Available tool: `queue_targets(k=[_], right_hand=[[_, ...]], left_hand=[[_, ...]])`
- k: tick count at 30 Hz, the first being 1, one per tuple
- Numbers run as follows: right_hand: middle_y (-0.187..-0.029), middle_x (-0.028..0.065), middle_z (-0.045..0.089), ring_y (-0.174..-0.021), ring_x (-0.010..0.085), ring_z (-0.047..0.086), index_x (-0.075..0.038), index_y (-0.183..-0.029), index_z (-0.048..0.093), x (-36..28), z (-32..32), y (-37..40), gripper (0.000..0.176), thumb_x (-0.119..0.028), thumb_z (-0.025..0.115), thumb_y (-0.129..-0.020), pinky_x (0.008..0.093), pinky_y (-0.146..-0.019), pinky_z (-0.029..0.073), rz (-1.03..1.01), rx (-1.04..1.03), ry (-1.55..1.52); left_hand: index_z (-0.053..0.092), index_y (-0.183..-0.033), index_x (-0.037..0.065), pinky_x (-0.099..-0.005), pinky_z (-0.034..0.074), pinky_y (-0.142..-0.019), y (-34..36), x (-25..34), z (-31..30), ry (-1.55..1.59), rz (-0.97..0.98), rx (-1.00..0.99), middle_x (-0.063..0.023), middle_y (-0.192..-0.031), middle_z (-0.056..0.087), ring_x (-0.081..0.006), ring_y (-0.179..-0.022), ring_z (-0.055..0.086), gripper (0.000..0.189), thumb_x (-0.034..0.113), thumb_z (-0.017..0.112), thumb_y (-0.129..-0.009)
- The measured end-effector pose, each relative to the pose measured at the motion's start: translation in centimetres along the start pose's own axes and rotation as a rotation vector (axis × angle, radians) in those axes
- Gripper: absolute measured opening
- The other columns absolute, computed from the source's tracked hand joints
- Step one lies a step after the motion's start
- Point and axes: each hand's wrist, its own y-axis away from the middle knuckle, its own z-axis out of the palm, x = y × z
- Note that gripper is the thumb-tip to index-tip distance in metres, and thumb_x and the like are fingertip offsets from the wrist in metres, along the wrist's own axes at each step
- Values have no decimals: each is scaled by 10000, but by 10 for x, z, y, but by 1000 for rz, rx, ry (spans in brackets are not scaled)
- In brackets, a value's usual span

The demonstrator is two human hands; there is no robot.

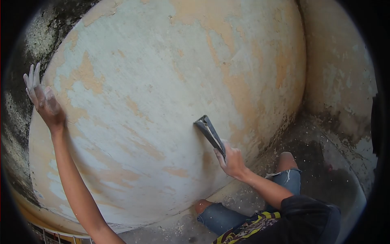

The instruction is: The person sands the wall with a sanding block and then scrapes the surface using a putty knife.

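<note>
A dark, flat, long tool (211, 136) is gripped at its lower end by my right hand (233, 160), its far end against the pale, patchy wall (162, 89). The wall shows whitish and peach areas with peeling paint. At the far left, my left hand (44, 97) is raised beside the wall's edge, dusted with white powder, its fingers spread and holding nothing.
Another stained wall (337, 73) meets the first at a corner on the right. Below is a grey floor (313, 162) with pale flecks. My bent knees in ripped jeans (227, 217) are near the wall's base. White metal bars (59, 236) show at bottom left.
</note>
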Motion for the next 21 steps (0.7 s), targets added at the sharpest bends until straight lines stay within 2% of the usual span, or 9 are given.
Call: queue_targets(k=[5, 7, 9, 11, 12, 13, 15, 18, 21], right_hand=[[-775, 226, 674, -698, 449, 649, -38, -1273, 505, -17, -30, -67, 407, -148, 665, -915, 538, -616, 496, -17, -39, 55], [-804, 237, 679, -721, 454, 653, -47, -1285, 505, -28, -41, -83, 423, -131, 670, -904, 537, -624, 498, 6, 65, 28], [-822, 240, 680, -742, 455, 657, -48, -1283, 505, 16, -22, -35, 426, -113, 673, -897, 541, -629, 496, 104, 69, 23], [-841, 244, 684, -756, 448, 662, -36, -1271, 508, 55, -11, 25, 413, -92, 669, -895, 543, -636, 496, 162, 35, -7], [-841, 244, 684, -756, 448, 662, -36, -1271, 508, 56, -12, 23, 413, -92, 669, -895, 543, -636, 496, 160, 44, -16], [-834, 239, 685, -755, 444, 664, -35, -1280, 508, 54, -12, 22, 424, -112, 674, -897, 535, -640, 501, 166, 17, 4], [-827, 234, 686, -753, 440, 665, -34, -1289, 509, 37, -18, 9, 436, -132, 679, -899, 527, -645, 507, 190, -16, 8], [-759, 227, 662, -718, 464, 648, -45, -1241, 520, 10, -30, -45, 365, -160, 662, -925, 526, -631, 507, 52, 66, -9], [-812, 211, 687, -741, 412, 676, -40, -1326, 514, 31, -19, -23, 531, -241, 722, -880, 487, -647, 533, 108, -25, 70]], left_hand=[[480, -1477, 71, -564, 150, -1221, 2, 6, -2, -86, -42, -49, -129, -1553, 450, -403, -1518, 230, 587, 391, 287, -1024], [479, -1469, 59, -573, 156, -1219, -6, 18, -4, -145, -18, 5, -141, -1537, 465, -400, -1505, 263, 583, 395, 281, -1035], [478, -1462, 48, -583, 161, -1218, -28, 30, -2, -195, 8, 85, -152, -1521, 481, -397, -1492, 296, 581, 398, 274, -1045], [477, -1459, 115, -578, 175, -1231, -67, 49, 1, 59, 241, 124, -123, -1462, 534, -345, -1458, 380, 566, 451, 282, -1047], [462, -1426, -10, -577, 213, -1221, -83, 68, 3, 62, 378, 98, -204, -1448, 533, -376, -1407, 441, 550, 361, 279, -1064], [442, -1460, 116, -534, 196, -1248, -99, 85, 14, 131, 401, 99, -136, -1450, 538, -324, -1438, 411, 514, 405, 287, -1064], [447, -1487, 192, -524, 180, -1256, -113, 106, 41, 196, 430, 58, -95, -1546, 453, -297, -1501, 314, 485, 315, 328, -1034], [457, -1502, 262, -532, 152, -1263, -112, 141, 70, 263, 403, -57, -50, -1578, 430, -297, -1525, 276, 672, 144, 456, -840], [474, -1496, 287, -540, 140, -1264, -102, 161, 91, 331, 432, -112, -43, -1591, 417, -302, -1532, 261, 797, 80, 503, -727]])
